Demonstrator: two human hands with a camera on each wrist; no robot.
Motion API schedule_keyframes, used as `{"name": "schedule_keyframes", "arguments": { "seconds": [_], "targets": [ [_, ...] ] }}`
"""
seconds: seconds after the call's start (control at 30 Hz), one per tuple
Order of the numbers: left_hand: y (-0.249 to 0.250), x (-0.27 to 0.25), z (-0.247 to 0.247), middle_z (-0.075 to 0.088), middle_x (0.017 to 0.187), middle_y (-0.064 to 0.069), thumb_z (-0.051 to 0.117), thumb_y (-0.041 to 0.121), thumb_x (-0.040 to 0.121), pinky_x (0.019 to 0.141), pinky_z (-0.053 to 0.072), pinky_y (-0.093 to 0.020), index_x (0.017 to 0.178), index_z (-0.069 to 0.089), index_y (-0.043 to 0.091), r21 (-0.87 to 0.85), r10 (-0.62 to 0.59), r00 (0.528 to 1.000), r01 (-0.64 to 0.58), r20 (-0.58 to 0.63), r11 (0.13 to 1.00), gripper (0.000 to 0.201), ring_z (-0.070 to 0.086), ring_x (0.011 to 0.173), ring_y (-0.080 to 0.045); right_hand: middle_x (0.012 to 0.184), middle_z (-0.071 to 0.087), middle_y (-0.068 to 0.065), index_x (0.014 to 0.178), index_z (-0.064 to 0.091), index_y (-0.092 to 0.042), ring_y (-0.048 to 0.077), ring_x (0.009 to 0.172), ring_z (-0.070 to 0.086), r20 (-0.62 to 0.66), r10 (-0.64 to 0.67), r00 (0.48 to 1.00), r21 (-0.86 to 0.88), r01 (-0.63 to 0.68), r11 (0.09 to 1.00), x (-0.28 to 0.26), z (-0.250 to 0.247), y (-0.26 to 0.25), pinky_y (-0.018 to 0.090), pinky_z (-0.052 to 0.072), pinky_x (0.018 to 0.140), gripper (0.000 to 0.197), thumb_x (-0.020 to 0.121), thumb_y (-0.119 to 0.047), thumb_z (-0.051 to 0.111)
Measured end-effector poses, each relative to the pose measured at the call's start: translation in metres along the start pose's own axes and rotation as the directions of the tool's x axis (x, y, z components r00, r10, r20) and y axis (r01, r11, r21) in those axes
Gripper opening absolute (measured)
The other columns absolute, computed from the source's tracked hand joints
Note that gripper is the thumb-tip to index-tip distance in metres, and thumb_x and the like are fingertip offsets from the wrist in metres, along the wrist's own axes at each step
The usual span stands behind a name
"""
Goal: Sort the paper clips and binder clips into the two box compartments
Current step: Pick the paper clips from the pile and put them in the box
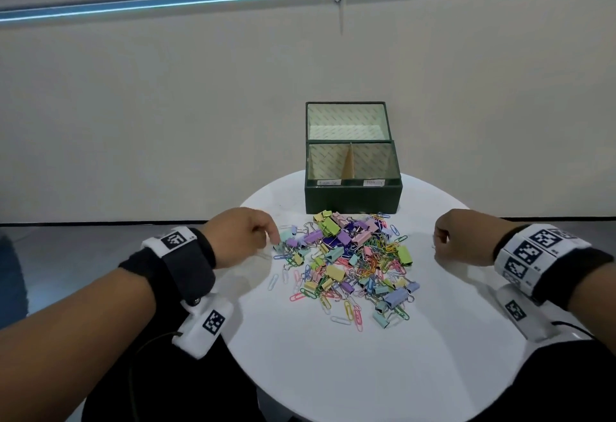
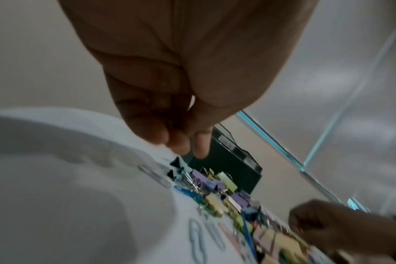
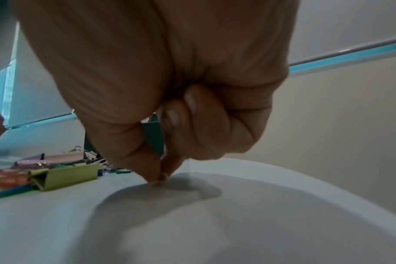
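Observation:
A heap of pastel binder clips and coloured paper clips (image 1: 350, 261) lies mid-table in front of a dark green box (image 1: 353, 200). Its lid stands open, and a cardboard divider (image 1: 348, 161) splits it into two labelled compartments with no clips visible inside. My left hand (image 1: 271, 238) is at the heap's left edge with fingers curled and bunched. Its fingertips (image 2: 181, 149) are just above a teal binder clip (image 2: 178, 163) with nothing between them. My right hand (image 1: 438, 241) is right of the heap. Thumb and forefinger tips (image 3: 158, 176) press together on the bare table, and I see nothing held.
The round white table (image 1: 333, 371) has bare surface at the front and on both sides of the heap. A large green binder clip (image 3: 66, 176) lies just left of my right hand. Loose paper clips (image 2: 197, 237) are scattered near the left hand. A wall stands behind the box.

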State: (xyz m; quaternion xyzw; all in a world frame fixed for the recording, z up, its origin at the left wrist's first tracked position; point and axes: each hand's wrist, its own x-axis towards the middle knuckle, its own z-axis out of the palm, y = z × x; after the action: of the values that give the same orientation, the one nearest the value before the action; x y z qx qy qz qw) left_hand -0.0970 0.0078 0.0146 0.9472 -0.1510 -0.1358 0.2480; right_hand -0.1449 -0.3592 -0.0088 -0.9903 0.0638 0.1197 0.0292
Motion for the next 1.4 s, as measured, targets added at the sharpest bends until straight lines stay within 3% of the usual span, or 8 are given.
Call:
{"name": "schedule_keyframes", "arguments": {
  "seconds": [0.13, 0.27, 0.43, 0.83, 1.0, 1.1, 1.23, 1.4],
  "targets": [
    [0.013, -0.015, 0.008, 0.053, 0.088, 0.014, 0.044, 0.026, 0.098, 0.074, 0.042, -0.025, 0.092, 0.068, 0.032, 0.350, 0.104, 0.986, -0.145, 0.133, 0.926, 0.025, 0.054, 0.080, -0.009, 0.070, 0.050, -0.003, 0.070, 0.046, -0.015, 0.013, 0.061, 0.043, 0.013, -0.015, 1.000, 0.262, 0.011, 0.965, 0.000, -0.009, -0.006, 0.026, 0.032, 0.053, 0.025, 0.094, -0.018, 0.050],
    [0.021, -0.022, 0.020, 0.042, 0.091, 0.014, 0.051, 0.041, 0.097, 0.073, 0.039, -0.026, 0.123, 0.058, 0.050, 0.472, 0.227, 0.958, -0.284, 0.176, 0.835, 0.029, 0.050, 0.086, -0.010, 0.061, 0.034, 0.003, 0.066, 0.035, -0.018, 0.017, 0.049, 0.022, 0.106, 0.022, 0.994, 0.909, -0.106, 0.403, -0.003, -0.014, -0.011, 0.024, 0.016, 0.047, 0.024, 0.087, -0.008, 0.041],
    [0.033, -0.016, 0.029, 0.039, 0.092, 0.010, 0.055, 0.047, 0.092, 0.072, 0.036, -0.025, 0.124, 0.059, 0.049, 0.497, 0.272, 0.943, -0.332, 0.190, 0.801, 0.033, 0.047, 0.084, -0.012, 0.063, 0.040, 0.004, 0.078, 0.050, -0.014, 0.014, 0.048, 0.024, 0.118, -0.085, 0.989, 0.985, -0.106, 0.133, -0.003, -0.025, -0.026, 0.024, 0.016, 0.044, 0.021, 0.091, -0.007, 0.035],
    [0.026, 0.008, 0.002, 0.051, 0.092, 0.015, 0.057, 0.043, 0.090, 0.078, 0.045, -0.025, 0.091, 0.063, 0.034, 0.417, 0.320, 0.921, -0.386, 0.221, 0.823, 0.010, 0.053, 0.083, -0.005, 0.079, 0.056, 0.004, 0.108, 0.063, 0.001, 0.011, 0.060, 0.047, 0.038, 0.015, 0.999, 0.998, -0.039, 0.040, 0.036, -0.071, -0.053, 0.022, 0.039, 0.053, 0.019, 0.098, -0.009, 0.051],
    [0.043, 0.032, -0.021, 0.051, 0.061, 0.025, 0.063, 0.039, 0.092, 0.055, 0.030, -0.013, 0.084, 0.062, 0.033, 0.253, 0.293, 0.947, -0.317, 0.127, 0.914, 0.009, 0.045, 0.057, 0.003, 0.077, 0.057, 0.008, 0.101, 0.061, 0.000, 0.015, 0.061, 0.052, -0.012, 0.074, 0.997, 1.000, 0.011, 0.006, 0.056, -0.094, -0.067, 0.024, 0.045, 0.055, 0.013, 0.095, -0.004, 0.050],
    [0.064, 0.052, -0.028, 0.048, 0.063, 0.016, 0.058, 0.033, 0.096, 0.056, 0.033, -0.019, 0.090, 0.060, 0.030, 0.219, 0.279, 0.960, -0.280, 0.037, 0.935, 0.007, 0.041, 0.056, -0.001, 0.083, 0.051, 0.011, 0.090, 0.058, -0.008, 0.018, 0.060, 0.046, -0.036, 0.038, 0.999, 0.983, 0.029, 0.180, 0.061, -0.105, -0.074, 0.032, 0.041, 0.063, 0.004, 0.092, -0.010, 0.054],
    [0.098, 0.087, -0.026, 0.053, 0.078, 0.013, 0.056, 0.030, 0.097, 0.061, 0.035, -0.023, 0.092, 0.057, 0.025, 0.314, 0.308, 0.948, -0.270, -0.076, 0.910, 0.008, 0.052, 0.073, -0.009, 0.105, 0.064, 0.003, 0.095, 0.067, -0.017, 0.020, 0.097, 0.058, -0.225, 0.012, 0.974, 0.877, 0.197, 0.439, 0.060, -0.110, -0.064, 0.040, 0.049, 0.092, 0.012, 0.085, -0.020, 0.060],
    [0.140, 0.130, -0.013, 0.063, 0.099, 0.003, 0.055, 0.023, 0.096, 0.073, 0.038, -0.026, 0.096, 0.061, 0.024, 0.437, 0.299, 0.950, -0.232, -0.090, 0.869, 0.006, 0.053, 0.086, -0.015, 0.083, 0.070, 0.001, 0.087, 0.067, -0.009, 0.019, 0.079, 0.066, -0.308, -0.047, 0.950, 0.729, 0.267, 0.631, 0.042, -0.082, -0.034, 0.028, 0.046, 0.069, 0.012, 0.092, -0.012, 0.056]
  ]
}}
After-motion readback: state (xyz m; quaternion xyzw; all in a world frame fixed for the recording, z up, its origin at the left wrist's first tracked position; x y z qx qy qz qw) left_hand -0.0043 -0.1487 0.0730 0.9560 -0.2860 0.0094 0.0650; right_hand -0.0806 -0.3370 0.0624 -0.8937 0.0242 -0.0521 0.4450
